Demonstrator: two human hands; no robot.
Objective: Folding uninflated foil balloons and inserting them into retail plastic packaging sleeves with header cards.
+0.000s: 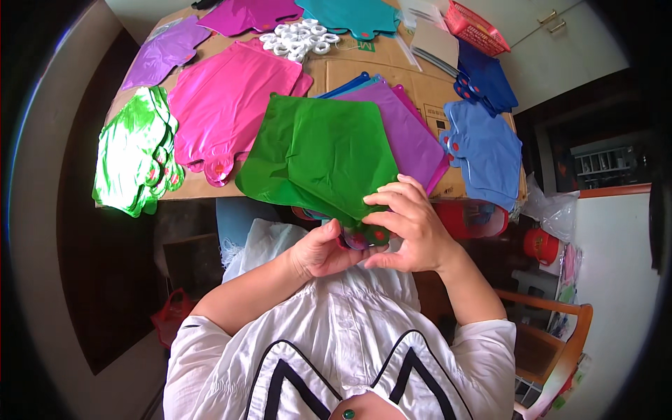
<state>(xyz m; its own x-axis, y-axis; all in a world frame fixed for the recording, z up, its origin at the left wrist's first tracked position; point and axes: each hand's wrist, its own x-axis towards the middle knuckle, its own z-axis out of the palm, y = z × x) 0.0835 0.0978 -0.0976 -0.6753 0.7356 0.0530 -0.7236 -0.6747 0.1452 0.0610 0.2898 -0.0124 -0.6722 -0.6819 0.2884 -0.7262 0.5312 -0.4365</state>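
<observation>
A flat green foil balloon (pixel 329 150) tops a fanned stack that overhangs the table's front edge. Beneath it show a purple foil balloon (pixel 413 140) and edges of blue and magenta ones. My left hand (pixel 325 250) holds the gathered rounded tails (pixel 360 236), with its thumb on the near side and its fingers underneath. Those tails carry red dots. Over the right side of the green foil, my right hand (pixel 413 227) spreads its curved fingers. Their tips touch the foil, and the thumb stands apart below the tails.
Cardboard (pixel 343 70) covers the table. Around the stack lie bright green balloons (pixel 133 150), pink ones (pixel 227 105) and light blue ones (pixel 486 150). White ribbon rolls (pixel 297 40) are heaped at the back. A red basket (pixel 476 28) stands far right; a wooden chair (pixel 567 336) is beside me.
</observation>
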